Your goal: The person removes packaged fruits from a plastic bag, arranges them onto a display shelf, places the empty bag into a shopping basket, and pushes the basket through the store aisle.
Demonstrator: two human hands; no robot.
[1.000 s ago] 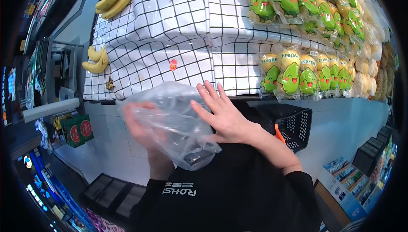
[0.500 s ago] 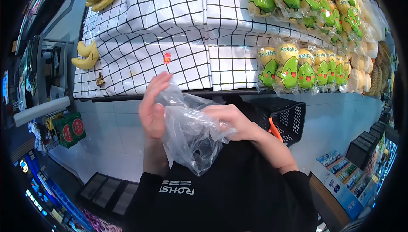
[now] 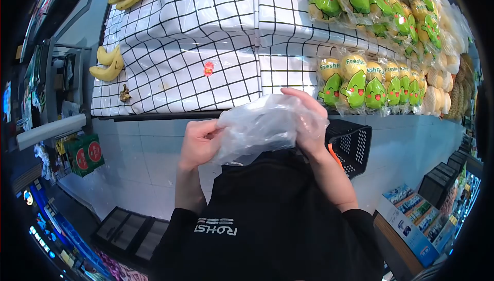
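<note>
At twelve o'clock, our plastic bag [image 3: 256, 130], left hand [image 3: 199, 144] pinching its edge, right hand [image 3: 311, 129] half-spread behind film, bananas [image 3: 110, 68] at ten!

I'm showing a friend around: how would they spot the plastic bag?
Start at the white cloth with black grid lines. By its near edge, the left hand and right hand hold the plastic bag. Unlike the green-printed fruit wrappers to its right, it looks plain and cloudy.

Bag [image 3: 257, 130] between hands [image 3: 198, 146], bananas [image 3: 108, 71] left (basket [image 3: 367, 147] right)
</note>
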